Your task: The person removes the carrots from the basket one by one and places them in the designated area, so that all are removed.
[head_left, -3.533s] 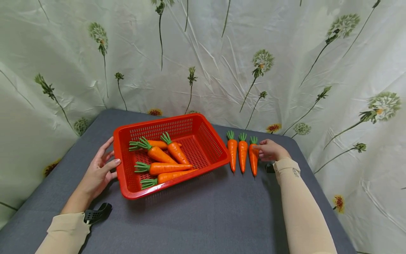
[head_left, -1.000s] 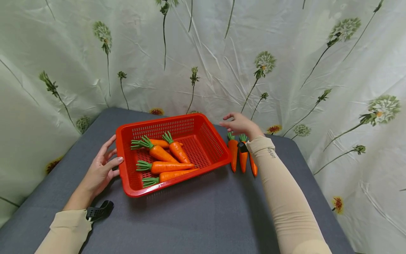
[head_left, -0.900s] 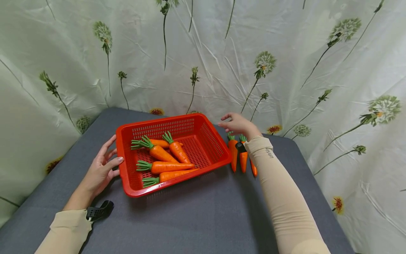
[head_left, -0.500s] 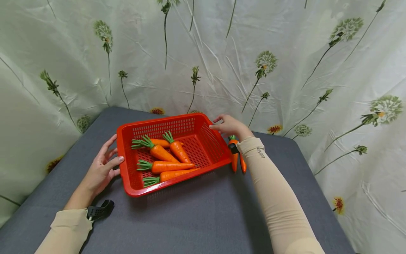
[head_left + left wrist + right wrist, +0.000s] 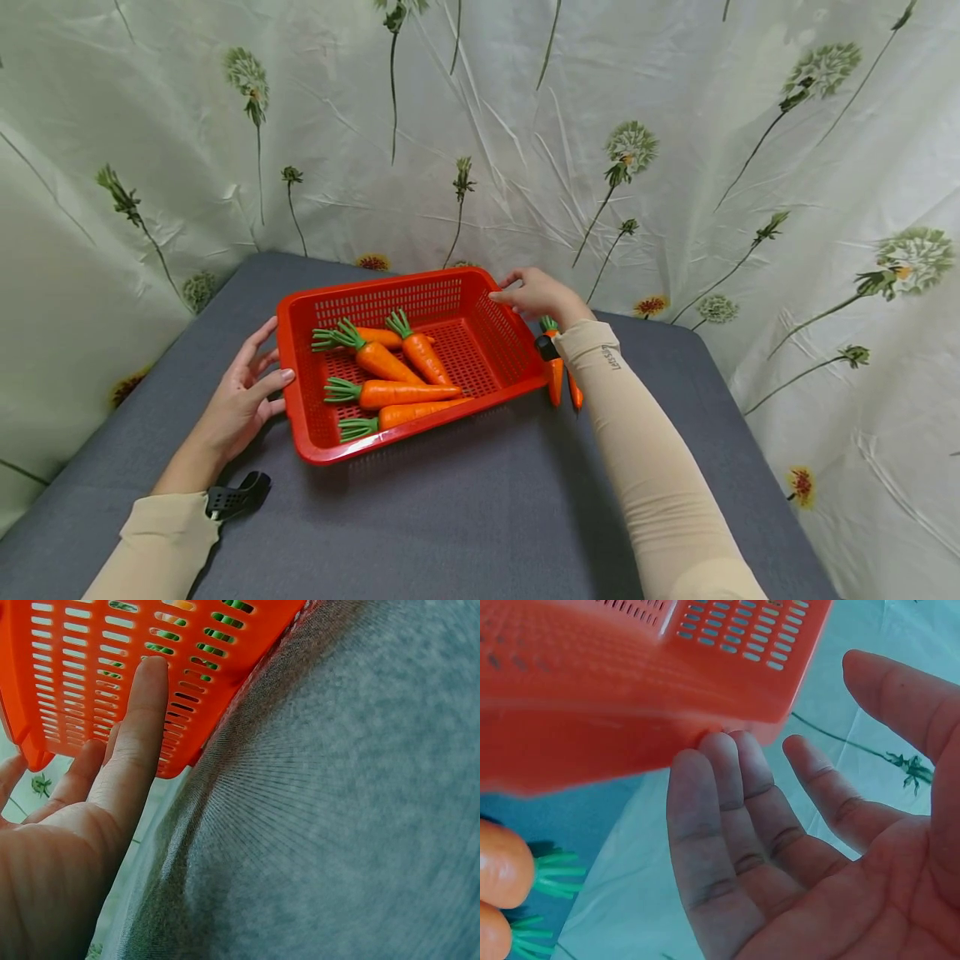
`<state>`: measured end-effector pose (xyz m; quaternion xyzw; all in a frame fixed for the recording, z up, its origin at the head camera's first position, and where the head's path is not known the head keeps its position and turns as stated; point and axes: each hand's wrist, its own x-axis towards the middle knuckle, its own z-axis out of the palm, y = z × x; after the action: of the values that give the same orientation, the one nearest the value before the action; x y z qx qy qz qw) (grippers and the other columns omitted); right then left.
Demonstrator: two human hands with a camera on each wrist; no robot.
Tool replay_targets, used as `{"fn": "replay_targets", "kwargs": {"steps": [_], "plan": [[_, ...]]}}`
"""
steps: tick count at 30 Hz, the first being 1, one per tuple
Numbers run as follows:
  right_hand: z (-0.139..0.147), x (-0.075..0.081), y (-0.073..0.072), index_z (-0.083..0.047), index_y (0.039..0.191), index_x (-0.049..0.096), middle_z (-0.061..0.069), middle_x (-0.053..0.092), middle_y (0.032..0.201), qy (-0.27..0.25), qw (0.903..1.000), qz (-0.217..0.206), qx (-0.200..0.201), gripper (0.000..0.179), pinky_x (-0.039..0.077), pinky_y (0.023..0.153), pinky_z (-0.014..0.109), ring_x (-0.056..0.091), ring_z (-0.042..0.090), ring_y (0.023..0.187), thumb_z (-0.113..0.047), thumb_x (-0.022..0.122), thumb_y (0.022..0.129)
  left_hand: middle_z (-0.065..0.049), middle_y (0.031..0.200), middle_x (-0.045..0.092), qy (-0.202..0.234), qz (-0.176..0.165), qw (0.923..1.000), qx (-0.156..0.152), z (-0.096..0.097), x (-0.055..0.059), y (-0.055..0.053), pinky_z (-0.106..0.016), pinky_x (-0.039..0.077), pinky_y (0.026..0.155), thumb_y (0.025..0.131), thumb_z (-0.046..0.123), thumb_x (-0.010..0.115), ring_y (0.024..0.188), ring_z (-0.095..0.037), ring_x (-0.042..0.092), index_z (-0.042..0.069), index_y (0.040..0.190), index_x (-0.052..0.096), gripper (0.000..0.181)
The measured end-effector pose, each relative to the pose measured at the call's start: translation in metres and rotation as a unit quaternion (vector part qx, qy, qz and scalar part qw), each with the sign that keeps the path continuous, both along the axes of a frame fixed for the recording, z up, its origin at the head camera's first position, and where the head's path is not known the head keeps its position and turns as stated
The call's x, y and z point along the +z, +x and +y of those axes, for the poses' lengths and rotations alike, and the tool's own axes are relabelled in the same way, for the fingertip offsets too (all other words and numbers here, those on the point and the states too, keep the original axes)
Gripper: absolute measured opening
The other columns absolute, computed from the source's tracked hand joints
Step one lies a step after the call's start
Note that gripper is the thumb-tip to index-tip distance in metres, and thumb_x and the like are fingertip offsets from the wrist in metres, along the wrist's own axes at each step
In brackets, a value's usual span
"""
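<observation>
A red plastic basket (image 5: 408, 287) with slotted walls holds several carrots (image 5: 423, 358) with green tops. At its left end is my left hand (image 5: 236, 400); the thumb lies near the rim, and in the left wrist view a straight finger (image 5: 142, 727) touches the slotted outer wall. My right hand (image 5: 540, 296) is at the basket's far right corner. In the right wrist view, its fairly straight fingertips (image 5: 694, 776) reach the underside of the rim, with the thumb apart from it. Just right of the basket lie more carrots (image 5: 555, 383), partly hidden by my right wrist.
The grey cloth-covered table (image 5: 420, 525) extends in front of the basket and to the right. Behind it hangs a pale curtain (image 5: 525, 167) printed with dandelions. Dark wrist straps (image 5: 238, 495) sit on the sleeves.
My right hand has left the rightmost carrot on the table and moved left to the basket's far right corner. The left hand and the carrots in the basket stay as they were.
</observation>
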<state>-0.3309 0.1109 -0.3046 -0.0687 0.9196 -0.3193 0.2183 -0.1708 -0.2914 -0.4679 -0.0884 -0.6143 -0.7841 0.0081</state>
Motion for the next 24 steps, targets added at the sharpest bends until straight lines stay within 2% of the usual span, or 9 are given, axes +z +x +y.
{"fn": "replay_targets", "kwargs": {"steps": [4, 7, 12, 17, 21, 24], "plan": [[-0.006, -0.001, 0.000, -0.002, 0.147, 0.052, 0.006, 0.057, 0.090, -0.014, 0.9999, -0.005, 0.005, 0.050, 0.052, 0.077, 0.032, 0.055, 0.016, 0.076, -0.032, 0.064, 0.109, 0.005, 0.148, 0.040, -0.001, -0.001, 1.0000, 0.000, 0.000, 0.000, 0.000, -0.031, 0.066, 0.083, 0.109, 0.005, 0.057, 0.120, -0.005, 0.066, 0.034, 0.173, 0.016, 0.081], [-0.011, -0.003, 0.001, -0.003, 0.147, 0.053, 0.007, 0.059, 0.094, -0.023, 0.9997, -0.007, 0.008, 0.049, 0.051, 0.076, 0.031, 0.053, 0.013, 0.074, -0.031, 0.064, 0.109, 0.005, 0.148, 0.041, -0.003, -0.001, 1.0000, 0.002, 0.000, 0.001, 0.000, -0.031, 0.066, 0.083, 0.108, 0.005, 0.057, 0.120, -0.005, 0.066, 0.034, 0.173, 0.016, 0.082], [-0.020, -0.010, 0.001, -0.003, 0.147, 0.054, 0.013, 0.063, 0.118, -0.025, 0.9996, 0.002, 0.012, 0.048, 0.056, 0.086, 0.035, 0.060, 0.017, 0.084, -0.030, 0.064, 0.109, 0.005, 0.147, 0.041, -0.005, -0.001, 1.0000, 0.004, 0.001, 0.002, 0.000, -0.030, 0.066, 0.083, 0.108, 0.005, 0.057, 0.119, -0.005, 0.066, 0.034, 0.173, 0.017, 0.082], [-0.030, -0.020, 0.000, -0.001, 0.149, 0.054, 0.015, 0.062, 0.120, -0.019, 0.9995, -0.001, 0.024, 0.050, 0.059, 0.100, 0.044, 0.063, 0.022, 0.093, -0.028, 0.066, 0.108, 0.005, 0.146, 0.041, -0.005, -0.003, 1.0000, 0.003, 0.002, 0.003, 0.000, -0.030, 0.066, 0.083, 0.108, 0.005, 0.057, 0.118, -0.004, 0.067, 0.034, 0.173, 0.017, 0.081], [-0.039, -0.028, 0.000, -0.002, 0.147, 0.056, 0.013, 0.063, 0.121, -0.011, 0.9990, 0.000, 0.042, 0.050, 0.060, 0.098, 0.041, 0.065, 0.022, 0.096, -0.029, 0.068, 0.107, 0.006, 0.146, 0.041, -0.012, -0.005, 0.9999, 0.005, 0.002, 0.003, 0.000, -0.030, 0.066, 0.083, 0.109, 0.007, 0.058, 0.119, -0.004, 0.066, 0.035, 0.173, 0.016, 0.081], [-0.045, -0.033, 0.001, -0.003, 0.146, 0.057, 0.014, 0.064, 0.125, -0.014, 0.9985, -0.002, 0.052, 0.050, 0.060, 0.096, 0.040, 0.067, 0.027, 0.099, -0.029, 0.070, 0.106, 0.006, 0.147, 0.041, -0.011, -0.005, 0.9999, 0.005, 0.002, 0.002, 0.001, -0.030, 0.066, 0.083, 0.109, 0.007, 0.058, 0.119, -0.004, 0.066, 0.035, 0.173, 0.016, 0.081]]}}
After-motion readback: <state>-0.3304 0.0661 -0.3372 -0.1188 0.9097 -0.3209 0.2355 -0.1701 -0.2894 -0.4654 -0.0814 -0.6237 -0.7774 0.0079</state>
